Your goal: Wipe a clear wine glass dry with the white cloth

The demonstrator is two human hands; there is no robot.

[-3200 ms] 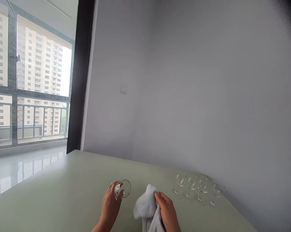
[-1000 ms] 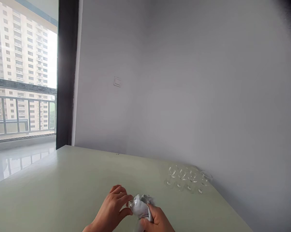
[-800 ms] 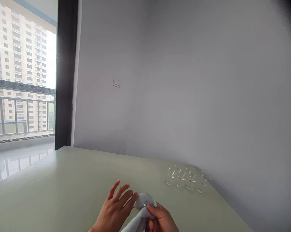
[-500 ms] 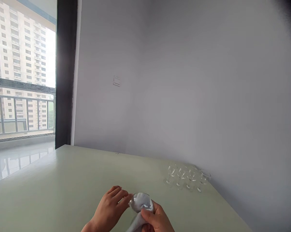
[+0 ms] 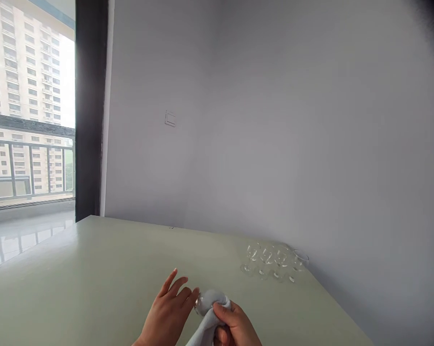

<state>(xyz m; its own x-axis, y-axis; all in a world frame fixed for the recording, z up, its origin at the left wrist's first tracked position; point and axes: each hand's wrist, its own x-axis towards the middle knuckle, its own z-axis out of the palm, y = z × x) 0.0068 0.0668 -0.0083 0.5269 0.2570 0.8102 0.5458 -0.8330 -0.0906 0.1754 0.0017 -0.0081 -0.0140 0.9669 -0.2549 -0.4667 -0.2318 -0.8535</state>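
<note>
The left hand [image 5: 168,310] has its fingers spread, and the nearest finger is touching the left end of a clear, round-bowled drinking glass [image 5: 203,305]. Its thumb is hidden, so I cannot tell whether this hand grips the glass. The right hand [image 5: 238,323] is closed on a soft, pale grey cloth [image 5: 203,332], with the thumb pressing on top. The glass is between the two hands, above the near side of a pale green, smooth table [image 5: 112,274], and it lies tilted sideways. The grey of the cloth shows at its bowl, and one end of the cloth hangs down toward the bottom edge. Farther to the right, near the plain grey wall [image 5: 274,144], a group of clear stemmed glasses [image 5: 266,256] stands upright on the table.
</note>
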